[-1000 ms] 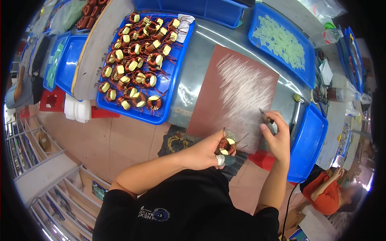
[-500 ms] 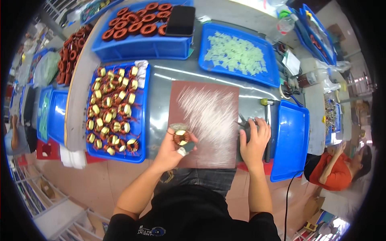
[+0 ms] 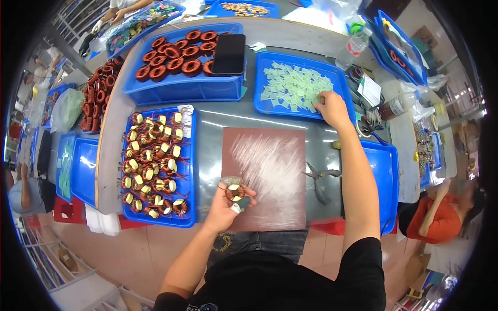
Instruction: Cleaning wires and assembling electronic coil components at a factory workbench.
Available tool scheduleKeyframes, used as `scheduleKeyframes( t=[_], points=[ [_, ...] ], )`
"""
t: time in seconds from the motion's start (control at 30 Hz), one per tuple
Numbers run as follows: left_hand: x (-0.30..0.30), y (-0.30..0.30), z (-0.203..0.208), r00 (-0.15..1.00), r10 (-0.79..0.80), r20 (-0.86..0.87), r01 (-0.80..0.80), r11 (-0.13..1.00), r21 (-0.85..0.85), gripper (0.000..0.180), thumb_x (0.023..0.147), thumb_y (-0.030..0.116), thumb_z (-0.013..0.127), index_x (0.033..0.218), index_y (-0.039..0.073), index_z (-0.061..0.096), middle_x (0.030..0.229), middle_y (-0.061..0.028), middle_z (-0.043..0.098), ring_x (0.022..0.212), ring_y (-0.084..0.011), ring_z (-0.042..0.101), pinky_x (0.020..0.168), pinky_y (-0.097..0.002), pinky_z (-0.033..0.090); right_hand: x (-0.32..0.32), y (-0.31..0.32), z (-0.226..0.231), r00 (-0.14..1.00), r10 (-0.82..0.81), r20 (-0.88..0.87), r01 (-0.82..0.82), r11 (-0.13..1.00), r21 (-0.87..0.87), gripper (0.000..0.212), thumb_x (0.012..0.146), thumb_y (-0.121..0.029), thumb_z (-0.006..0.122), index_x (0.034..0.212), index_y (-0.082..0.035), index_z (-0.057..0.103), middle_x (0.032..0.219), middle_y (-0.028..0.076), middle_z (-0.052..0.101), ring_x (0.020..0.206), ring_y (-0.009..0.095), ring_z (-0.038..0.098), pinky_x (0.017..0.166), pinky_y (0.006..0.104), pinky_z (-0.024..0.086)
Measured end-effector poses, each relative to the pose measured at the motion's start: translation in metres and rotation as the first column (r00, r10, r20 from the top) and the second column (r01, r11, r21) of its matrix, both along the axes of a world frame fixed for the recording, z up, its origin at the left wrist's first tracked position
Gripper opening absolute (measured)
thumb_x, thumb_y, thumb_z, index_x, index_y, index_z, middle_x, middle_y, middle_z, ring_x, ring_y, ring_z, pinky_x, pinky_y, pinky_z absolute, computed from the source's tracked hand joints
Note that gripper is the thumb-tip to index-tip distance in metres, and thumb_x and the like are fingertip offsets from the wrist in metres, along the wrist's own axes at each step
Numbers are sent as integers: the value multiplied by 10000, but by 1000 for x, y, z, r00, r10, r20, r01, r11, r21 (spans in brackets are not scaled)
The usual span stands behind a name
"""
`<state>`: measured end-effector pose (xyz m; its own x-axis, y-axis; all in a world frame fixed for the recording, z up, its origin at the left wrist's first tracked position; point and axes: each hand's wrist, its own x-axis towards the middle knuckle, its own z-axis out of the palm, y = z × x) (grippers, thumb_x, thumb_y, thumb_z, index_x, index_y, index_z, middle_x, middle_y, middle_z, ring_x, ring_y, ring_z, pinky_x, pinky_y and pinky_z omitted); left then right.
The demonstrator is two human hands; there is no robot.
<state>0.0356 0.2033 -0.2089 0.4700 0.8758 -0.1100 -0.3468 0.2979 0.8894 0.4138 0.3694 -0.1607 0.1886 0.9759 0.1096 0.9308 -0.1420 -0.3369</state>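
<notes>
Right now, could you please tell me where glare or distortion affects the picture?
In the head view, glare streaks the metal tabletop; in that head view, too, the grey ledge behind the trays bows and the corners fall to black, while the wound coil in the left hand looks fairly clear.

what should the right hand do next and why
Probably lift one of the pale green pieces from the blue tray: the right hand is reaching in at their near edge, and the left hand holds a coil, so the right seems better placed.
</notes>
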Motion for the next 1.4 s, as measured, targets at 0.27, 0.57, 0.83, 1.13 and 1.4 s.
scheduleKeyframes(
  t=[0.27,0.57,0.83,1.13,1.4],
  points=[
    [-6,1,0,999,-14,35,14,1000,-25,395,913,-52,594,1233,66,395,1127,-159,633,956,-219,673,837,-347,558,9,-9,1,971,64,-231,-53,997,52,161,810,-118,729,937,-20,738,848,163,722,790,284,703,737,353,535],
    [-5,4,1,992,-44,117,53,996,-74,389,941,-26,587,1237,93,363,1262,-214,608,959,-235,679,822,-351,565,-52,-76,11,908,193,-371,-130,974,187,203,882,-35,643,1076,24,658,845,80,660,724,144,628,662,287,512],
    [-4,0,1,997,63,45,-61,997,-46,440,899,-2,672,1257,59,424,1224,-187,611,936,-241,684,833,-354,565,-167,-157,-2,820,486,-303,-467,873,137,88,810,-67,711,882,-36,671,889,99,615,863,320,620,737,411,508],
    [-7,-1,-4,989,143,41,-140,987,-75,488,916,-50,608,1335,56,381,1208,-140,606,947,-181,647,797,-306,549,-181,-174,-20,835,530,-147,-493,840,227,124,774,-67,708,814,-44,593,800,104,543,768,304,587,674,397,499],
    [-2,-1,2,990,137,21,-135,988,-69,464,915,-47,617,1306,57,389,1222,-129,599,976,-155,620,786,-294,547,-188,-163,-18,865,502,-31,-488,853,184,112,771,-31,657,807,-33,551,839,135,517,784,320,568,677,413,494]
  ],
)
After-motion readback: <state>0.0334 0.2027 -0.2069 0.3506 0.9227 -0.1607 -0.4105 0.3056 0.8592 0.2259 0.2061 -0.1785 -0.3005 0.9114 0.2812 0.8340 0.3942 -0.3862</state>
